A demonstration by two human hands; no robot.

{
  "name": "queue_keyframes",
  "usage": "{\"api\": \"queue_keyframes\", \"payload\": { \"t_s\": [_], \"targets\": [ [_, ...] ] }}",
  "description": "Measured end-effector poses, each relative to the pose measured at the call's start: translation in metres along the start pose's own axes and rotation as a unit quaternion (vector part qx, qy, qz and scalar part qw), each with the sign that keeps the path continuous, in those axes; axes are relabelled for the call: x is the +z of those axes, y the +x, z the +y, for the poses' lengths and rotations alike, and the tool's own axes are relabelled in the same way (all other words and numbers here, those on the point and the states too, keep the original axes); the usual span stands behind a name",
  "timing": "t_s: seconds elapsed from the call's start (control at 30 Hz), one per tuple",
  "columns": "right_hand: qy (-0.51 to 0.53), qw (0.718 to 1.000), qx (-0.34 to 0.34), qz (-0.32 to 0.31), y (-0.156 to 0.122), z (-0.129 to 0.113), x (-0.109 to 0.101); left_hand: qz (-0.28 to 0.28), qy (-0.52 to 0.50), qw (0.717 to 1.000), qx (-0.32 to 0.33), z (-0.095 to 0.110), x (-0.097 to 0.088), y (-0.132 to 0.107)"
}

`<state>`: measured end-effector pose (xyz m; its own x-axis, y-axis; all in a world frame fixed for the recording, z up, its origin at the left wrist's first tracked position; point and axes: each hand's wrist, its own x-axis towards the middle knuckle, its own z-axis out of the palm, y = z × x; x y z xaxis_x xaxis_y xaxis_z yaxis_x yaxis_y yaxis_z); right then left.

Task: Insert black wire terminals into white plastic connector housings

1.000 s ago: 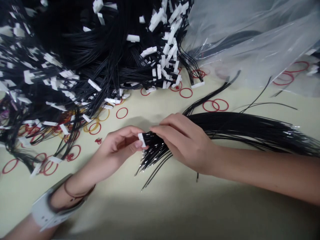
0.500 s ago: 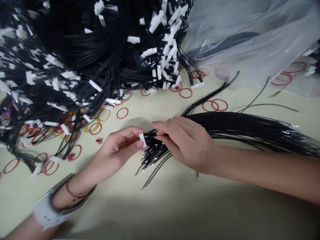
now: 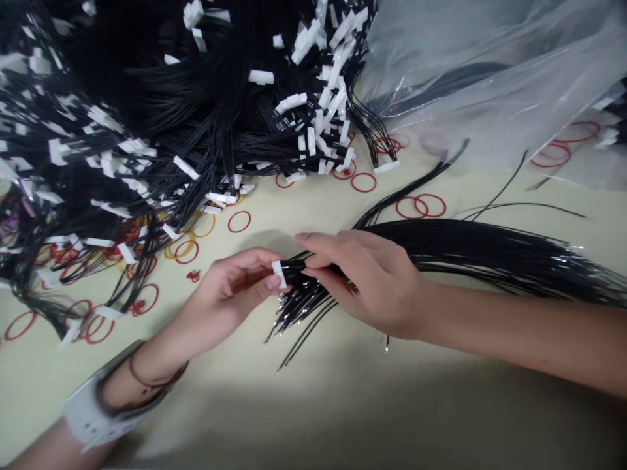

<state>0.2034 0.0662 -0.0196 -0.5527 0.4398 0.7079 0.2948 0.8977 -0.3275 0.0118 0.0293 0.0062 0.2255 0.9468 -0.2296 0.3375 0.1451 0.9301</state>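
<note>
My left hand (image 3: 230,294) pinches a small white connector (image 3: 279,273) between thumb and fingers at the middle of the table. My right hand (image 3: 367,277) lies over the near end of a long bundle of loose black wires (image 3: 490,251), its fingers closed on a few wire ends right beside the connector. The stripped, silvery wire tips (image 3: 289,316) fan out toward me below both hands. A white band and a thin red loop sit on my left wrist (image 3: 112,398).
A big heap of black wires with white connectors (image 3: 171,111) fills the far left. Red and yellow rubber bands (image 3: 421,206) lie scattered on the pale table (image 3: 343,405). A clear plastic bag (image 3: 490,78) covers the far right.
My right hand's fingers have curled in slightly and pinched wire ends closer to the connector. My left hand has stayed where it was.
</note>
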Motion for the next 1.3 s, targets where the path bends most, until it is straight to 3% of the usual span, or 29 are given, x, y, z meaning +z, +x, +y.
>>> {"api": "queue_keyframes", "payload": {
  "t_s": [0.53,0.73,0.9,1.07,1.17,1.3],
  "targets": [
    [0.032,0.999,0.035,0.005,0.0,-0.006,0.002,-0.011,0.002,1.0,0.026,-0.004,0.0,-0.001],
    [-0.009,1.0,-0.018,0.02,-0.002,-0.006,0.006,-0.018,0.015,0.999,0.021,-0.003,0.002,-0.003],
    [-0.007,0.997,-0.012,-0.078,0.01,0.001,-0.007,-0.025,-0.03,0.999,0.005,0.0,0.001,-0.001],
    [-0.087,0.977,-0.039,-0.189,0.021,0.013,-0.021,-0.001,-0.11,0.994,-0.015,-0.002,0.0,0.002],
    [-0.125,0.969,-0.045,-0.206,0.022,0.017,-0.024,0.002,-0.131,0.991,-0.023,-0.003,-0.001,0.004],
    [-0.099,0.968,-0.035,-0.23,0.023,0.015,-0.023,-0.001,-0.126,0.992,-0.031,-0.003,-0.002,0.005]
  ]
}}
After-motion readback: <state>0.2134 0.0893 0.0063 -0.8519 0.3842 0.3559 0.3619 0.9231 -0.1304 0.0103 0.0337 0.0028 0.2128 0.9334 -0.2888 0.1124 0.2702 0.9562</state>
